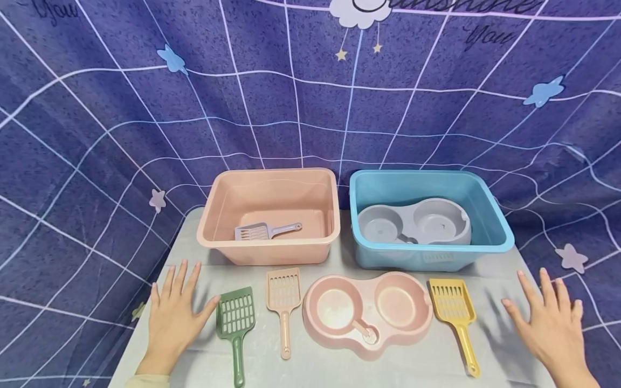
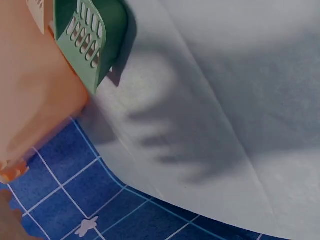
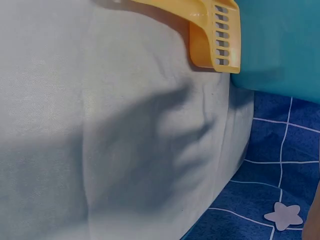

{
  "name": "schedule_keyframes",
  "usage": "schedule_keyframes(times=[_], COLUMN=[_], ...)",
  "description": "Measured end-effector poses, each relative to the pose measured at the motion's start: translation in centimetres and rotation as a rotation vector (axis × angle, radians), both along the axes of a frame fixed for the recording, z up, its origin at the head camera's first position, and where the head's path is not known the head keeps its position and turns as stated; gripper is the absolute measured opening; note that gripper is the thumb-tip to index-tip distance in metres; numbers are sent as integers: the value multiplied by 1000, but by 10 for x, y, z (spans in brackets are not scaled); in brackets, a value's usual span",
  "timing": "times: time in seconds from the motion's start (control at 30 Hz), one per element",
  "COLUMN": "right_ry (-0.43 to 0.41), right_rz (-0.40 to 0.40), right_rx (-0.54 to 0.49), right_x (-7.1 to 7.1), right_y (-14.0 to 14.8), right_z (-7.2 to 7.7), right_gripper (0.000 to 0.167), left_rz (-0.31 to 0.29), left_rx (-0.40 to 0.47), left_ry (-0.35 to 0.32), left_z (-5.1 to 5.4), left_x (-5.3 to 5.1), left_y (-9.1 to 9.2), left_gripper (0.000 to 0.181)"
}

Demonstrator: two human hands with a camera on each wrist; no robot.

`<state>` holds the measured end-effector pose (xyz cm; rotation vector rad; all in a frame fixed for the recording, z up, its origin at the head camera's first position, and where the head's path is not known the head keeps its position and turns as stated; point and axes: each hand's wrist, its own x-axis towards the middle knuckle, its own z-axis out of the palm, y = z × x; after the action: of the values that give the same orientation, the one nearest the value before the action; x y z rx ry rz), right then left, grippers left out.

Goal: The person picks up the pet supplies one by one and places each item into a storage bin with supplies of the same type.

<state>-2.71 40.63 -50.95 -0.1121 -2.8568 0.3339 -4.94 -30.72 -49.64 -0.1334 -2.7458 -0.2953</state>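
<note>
My left hand [image 1: 176, 318], fingers spread, is held over the table's left side, its thumb beside the green scoop [image 1: 235, 312]. On the right, my right hand [image 1: 553, 323] is spread and holds nothing; the yellow scoop [image 1: 453, 307] lies to its left. Between the hands are a pink scoop [image 1: 284, 293] and a pink double bowl [image 1: 368, 307]. Behind them, a pink bin [image 1: 271, 252] contains a purple-grey scoop [image 1: 286, 228], and a blue bin [image 1: 432, 258] contains a grey double bowl [image 1: 408, 215]. The wrist views show the green scoop [image 2: 86, 42] and yellow scoop [image 3: 215, 35] near hand shadows.
A pale cloth covers the table [image 1: 194, 366]. Behind the bins and at both sides hangs a blue curtain [image 1: 310, 108] with grid lines and stars. The two bins stand side by side with a narrow gap.
</note>
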Motion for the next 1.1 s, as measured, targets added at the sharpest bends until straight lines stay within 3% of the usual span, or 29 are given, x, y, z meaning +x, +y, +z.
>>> schedule_keyframes(times=[0.23,0.6,0.93,1.1], right_ry=[38,104,127,115], right_rz=[33,64,72,71], right_rx=[-19,-32,-38,-49], right_x=[4,6,8,8], right_y=[-2,-2,-3,-3], right_z=[-5,-9,-11,-14], right_gripper=[70,68,66,65], left_rz=[-41,-47,-84,-74], left_rx=[18,86,121,154], left_ry=[45,14,38,22], left_z=[7,25,27,30], left_x=[-3,-9,-28,-37], left_y=[-2,-2,-10,-10], left_gripper=[85,86,89,84])
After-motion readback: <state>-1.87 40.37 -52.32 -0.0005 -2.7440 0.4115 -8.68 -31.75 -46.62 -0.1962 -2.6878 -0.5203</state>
